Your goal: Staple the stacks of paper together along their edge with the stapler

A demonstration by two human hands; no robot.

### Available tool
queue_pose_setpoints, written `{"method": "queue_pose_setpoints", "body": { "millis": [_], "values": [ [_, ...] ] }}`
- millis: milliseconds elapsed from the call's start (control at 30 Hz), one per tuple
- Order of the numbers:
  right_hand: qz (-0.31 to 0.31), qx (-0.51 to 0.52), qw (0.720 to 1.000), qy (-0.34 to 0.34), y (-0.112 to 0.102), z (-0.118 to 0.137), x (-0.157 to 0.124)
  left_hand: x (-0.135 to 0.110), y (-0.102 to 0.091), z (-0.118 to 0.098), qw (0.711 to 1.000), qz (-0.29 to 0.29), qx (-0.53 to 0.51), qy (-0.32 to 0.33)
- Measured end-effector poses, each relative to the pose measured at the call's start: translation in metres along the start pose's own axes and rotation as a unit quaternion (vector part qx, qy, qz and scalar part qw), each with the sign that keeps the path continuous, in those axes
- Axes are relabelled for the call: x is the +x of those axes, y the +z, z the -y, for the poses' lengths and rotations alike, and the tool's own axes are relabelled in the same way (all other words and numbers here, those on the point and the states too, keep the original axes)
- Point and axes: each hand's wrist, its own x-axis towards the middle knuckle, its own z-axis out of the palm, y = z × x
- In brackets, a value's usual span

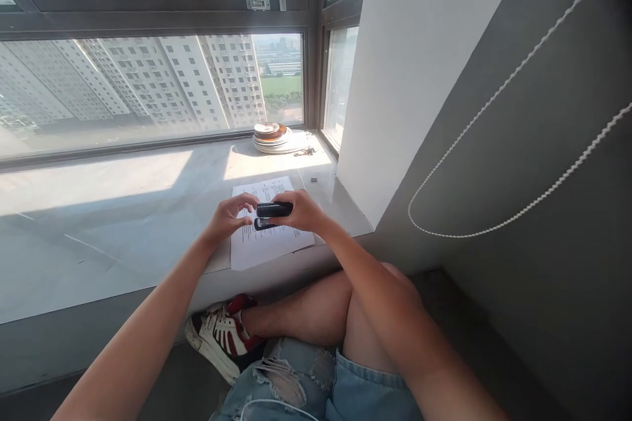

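Note:
A black stapler (273, 212) is held above a printed sheet of paper (266, 243) that lies on the pale windowsill (123, 210). My right hand (302, 210) grips the stapler's right end, fingers curled round it. My left hand (230, 216) meets the stapler's left end, its fingertips pinched at the open jaw. The stapler's upper arm looks lifted apart from its lower part. The sheet hangs a little over the sill's front edge.
A stack of plates (271, 137) stands at the sill's far right by the window, with small dark bits (306, 151) beside it. A beaded blind cord (513, 145) hangs on the grey wall to the right. My crossed legs and a sneaker (222, 335) sit below the sill.

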Motion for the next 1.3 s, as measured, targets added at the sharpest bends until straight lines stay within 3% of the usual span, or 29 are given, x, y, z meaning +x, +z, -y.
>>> {"method": "queue_pose_setpoints", "body": {
  "millis": [133,300,400,500,600,733,1067,1300],
  "values": [
    [-0.087,-0.070,0.990,0.089,-0.042,-0.020,-0.013,0.025,-0.006,0.004,0.986,-0.034,0.141,-0.080],
    [-0.102,-0.133,0.969,0.181,-0.080,-0.050,-0.029,0.070,0.006,0.041,0.938,-0.014,0.331,-0.106],
    [-0.089,-0.150,0.964,0.201,-0.081,-0.057,-0.030,0.083,0.021,0.066,0.922,-0.033,0.364,-0.124],
    [-0.064,-0.154,0.966,0.196,-0.072,-0.060,-0.027,0.083,0.029,0.085,0.924,-0.045,0.368,-0.094],
    [-0.024,-0.179,0.967,0.181,-0.065,-0.062,-0.021,0.077,0.030,0.094,0.924,-0.016,0.374,-0.081],
    [0.008,-0.211,0.961,0.179,-0.061,-0.066,-0.012,0.073,0.032,0.090,0.925,0.022,0.368,-0.096],
    [0.035,-0.224,0.957,0.179,-0.052,-0.084,0.003,0.066,0.056,0.073,0.926,0.001,0.367,-0.087],
    [0.045,-0.221,0.960,0.165,-0.058,-0.078,0.004,0.068,0.058,0.047,0.921,0.047,0.362,-0.132]
  ]
}}
